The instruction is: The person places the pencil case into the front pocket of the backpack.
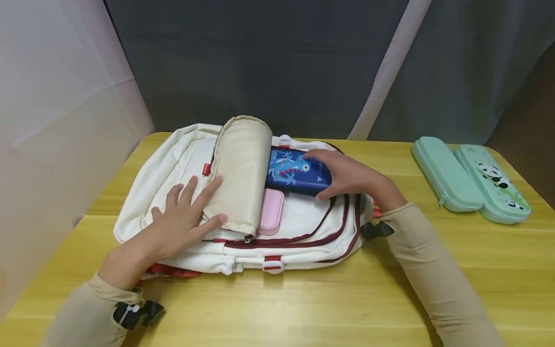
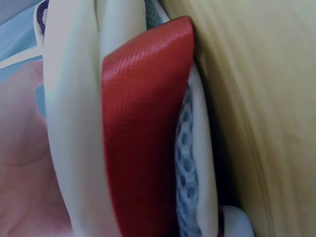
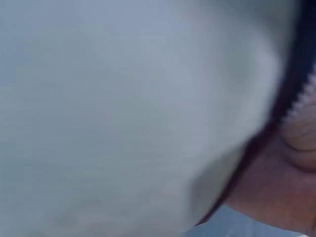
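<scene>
A white backpack (image 1: 173,144) with dark red zip trim lies flat on the table, its cream front flap (image 1: 243,168) folded back to the left. My left hand (image 1: 178,231) rests with spread fingers on the flap's lower left edge. At the flap's right side, my right hand (image 1: 347,176) grips the end of a blue dinosaur pencil case (image 1: 290,168), thumb at the near side and fingers at the far side. The case's left end is hidden under the flap. Below it, a pink case (image 1: 271,212) also lies partly beneath the flap.
Two mint-green pencil cases, a plain one (image 1: 446,173) and one with a panda (image 1: 494,183), lie at the right on the wooden table (image 1: 303,308). A red strap (image 2: 148,128) shows along the backpack's near side. A dark curtain (image 1: 260,62) hangs behind the table.
</scene>
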`<control>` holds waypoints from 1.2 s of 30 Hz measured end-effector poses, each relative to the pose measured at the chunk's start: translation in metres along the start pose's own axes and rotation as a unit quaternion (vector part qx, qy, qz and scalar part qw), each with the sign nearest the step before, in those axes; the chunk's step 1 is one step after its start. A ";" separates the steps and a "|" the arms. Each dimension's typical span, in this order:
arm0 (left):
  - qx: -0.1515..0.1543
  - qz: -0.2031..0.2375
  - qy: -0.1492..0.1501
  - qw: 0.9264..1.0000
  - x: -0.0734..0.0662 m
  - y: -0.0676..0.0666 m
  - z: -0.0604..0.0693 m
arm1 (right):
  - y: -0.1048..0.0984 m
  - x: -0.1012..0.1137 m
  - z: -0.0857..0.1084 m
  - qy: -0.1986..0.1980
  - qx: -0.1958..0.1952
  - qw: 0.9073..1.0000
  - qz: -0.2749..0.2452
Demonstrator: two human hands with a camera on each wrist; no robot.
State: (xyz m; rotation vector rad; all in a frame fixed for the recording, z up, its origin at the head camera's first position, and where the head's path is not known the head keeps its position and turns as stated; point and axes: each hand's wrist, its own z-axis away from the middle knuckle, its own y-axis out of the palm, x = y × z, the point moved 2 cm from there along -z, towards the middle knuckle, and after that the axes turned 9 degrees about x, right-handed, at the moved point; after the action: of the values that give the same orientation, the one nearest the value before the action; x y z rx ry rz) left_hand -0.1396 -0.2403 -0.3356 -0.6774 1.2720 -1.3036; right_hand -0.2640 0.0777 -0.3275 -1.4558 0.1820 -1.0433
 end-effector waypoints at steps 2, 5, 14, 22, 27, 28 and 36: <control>-0.007 -0.001 -0.001 1.000 0.000 0.001 0.000 | 0.000 -0.001 -0.001 0.009 0.007 1.000 0.007; -0.011 -0.001 -0.001 1.000 0.001 0.000 0.000 | -0.001 -0.004 0.003 0.033 0.000 0.999 0.002; -0.016 0.004 -0.003 1.000 0.004 -0.001 0.005 | -0.005 -0.004 0.022 0.078 0.014 0.997 0.009; -0.013 0.014 0.004 1.000 0.001 0.001 0.000 | -0.003 -0.013 0.032 0.115 -0.033 0.992 0.033; -0.005 0.010 0.003 1.000 0.000 -0.001 -0.002 | 0.002 -0.017 0.027 0.106 -0.050 0.993 0.024; -0.004 0.010 0.002 1.000 0.001 -0.001 -0.001 | 0.004 -0.016 0.024 0.102 -0.052 0.993 0.023; 0.001 0.011 0.001 1.000 0.000 0.001 0.000 | 0.014 -0.004 -0.001 0.051 -0.070 0.995 0.043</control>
State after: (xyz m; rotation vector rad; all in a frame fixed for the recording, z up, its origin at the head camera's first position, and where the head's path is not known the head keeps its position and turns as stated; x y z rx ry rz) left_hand -0.1396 -0.2396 -0.3365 -0.6592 1.2753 -1.2889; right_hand -0.2608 0.0768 -0.3416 -1.5076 0.3947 -1.0507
